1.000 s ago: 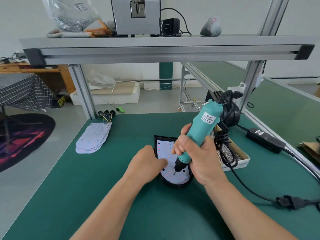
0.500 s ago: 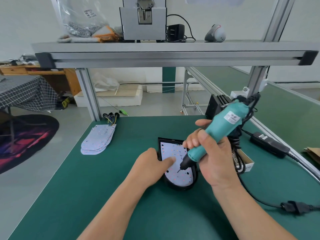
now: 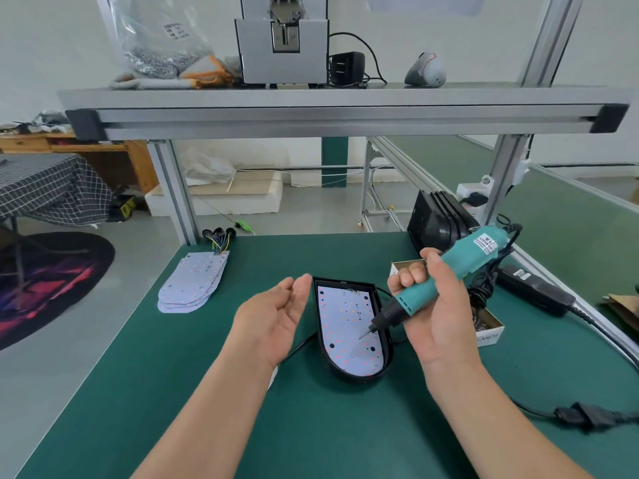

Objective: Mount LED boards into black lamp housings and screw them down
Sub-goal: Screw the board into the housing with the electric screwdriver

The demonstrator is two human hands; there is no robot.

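The fingers (image 3: 298, 288) of the left hand (image 3: 273, 319) were straight and loosely spread, palm turned up and holding nothing, just beside the left wall of the black D-shaped plastic lamp housing (image 3: 388, 344). Whether the fingertips touched its far left corner could not be told. The fingers (image 3: 408, 276) of the right hand (image 3: 439, 316) were curled tightly round the teal electric screwdriver (image 3: 461, 266), which was tilted with its bit pointing down at the white LED board (image 3: 345, 323). Whether the tip touched the board or carried a screw was too small to make out.

The board lay inside the housing, near the middle of the green tabletop (image 3: 173, 392). The right hand hid most of the small cardboard screw box (image 3: 492, 328) toward the right edge. A thin black cable from the housing vanished under the left wrist. A fanned stack of white LED boards (image 3: 193, 285) lay near the far left corner, and upright black housings (image 3: 435, 223) stood at the far right corner.
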